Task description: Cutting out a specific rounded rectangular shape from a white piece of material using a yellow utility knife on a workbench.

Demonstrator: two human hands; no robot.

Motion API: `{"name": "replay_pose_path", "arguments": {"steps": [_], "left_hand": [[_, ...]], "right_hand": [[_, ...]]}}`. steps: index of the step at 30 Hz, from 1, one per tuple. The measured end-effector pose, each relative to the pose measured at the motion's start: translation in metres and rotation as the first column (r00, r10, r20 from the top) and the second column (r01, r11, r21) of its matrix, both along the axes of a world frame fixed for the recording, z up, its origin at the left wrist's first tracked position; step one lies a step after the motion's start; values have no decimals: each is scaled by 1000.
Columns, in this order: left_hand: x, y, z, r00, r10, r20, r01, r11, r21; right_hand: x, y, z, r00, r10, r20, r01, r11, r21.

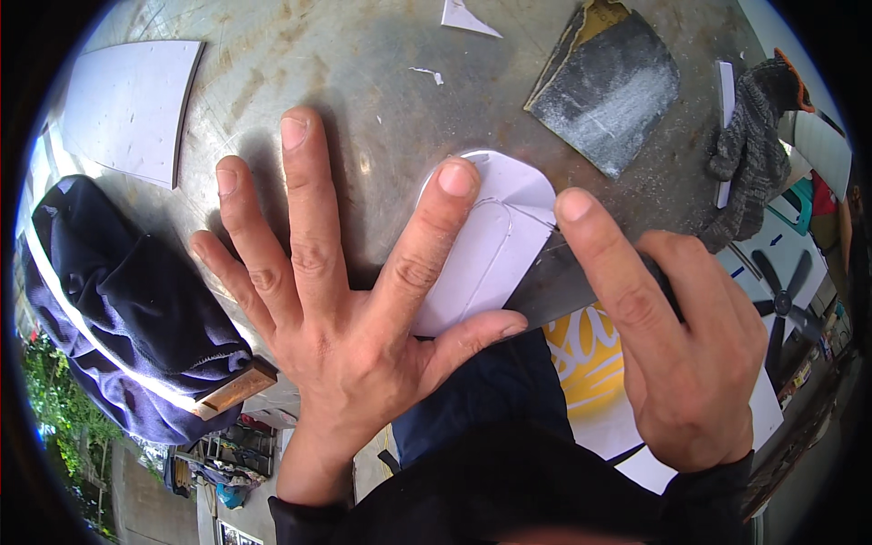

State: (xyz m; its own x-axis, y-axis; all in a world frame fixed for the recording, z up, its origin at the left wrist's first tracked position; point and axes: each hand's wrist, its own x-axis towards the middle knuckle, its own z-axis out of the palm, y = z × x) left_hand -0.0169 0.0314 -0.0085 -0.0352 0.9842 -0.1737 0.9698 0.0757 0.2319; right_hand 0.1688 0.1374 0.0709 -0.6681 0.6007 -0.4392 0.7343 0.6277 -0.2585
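Note:
A white sheet piece point(472, 263) with a rounded far end lies at the near edge of the metal table, with a curved line scored or cut into its surface. My left hand point(341, 318) is spread wide over it: index finger and thumb press on the piece, while the other fingers reach out to the left. My right hand point(677, 336) is at the piece's right edge, its index finger stretched forward and the other fingers curled in. Something dark shows behind those curled fingers, but most of it is hidden and its kind is unclear.
Sandpaper point(609, 91) dusted white lies at the far right, near a grey knit glove point(754, 136) and a narrow white strip point(725, 118). White offcuts point(468, 18) and a larger white sheet point(132, 109) lie farther off. Dark cloth point(127, 309) is bundled at left beside a wooden block point(234, 389).

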Motion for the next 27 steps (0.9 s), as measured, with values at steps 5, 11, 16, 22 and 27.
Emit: {"name": "replay_pose_path", "arguments": {"steps": [5,11,16,22,27], "left_hand": [[-1,-1,-1,1000,0,7,0,1000,16],[-4,-7,-3,993,-35,114,23,994,111],[-6,-6,-2,983,-88,163,71,991,110],[-10,-6,-2,983,-122,139,107,988,113],[-10,-6,1,983,-123,138,118,992,49]], "right_hand": [[-3,-3,-2,1000,-16,-8,16,1000,11],[-8,-5,-1,999,17,33,-20,997,74],[-8,1,1,999,33,11,-34,993,116],[-9,1,0,996,90,3,-89,985,147],[-7,12,0,985,167,37,-171,972,159]]}}
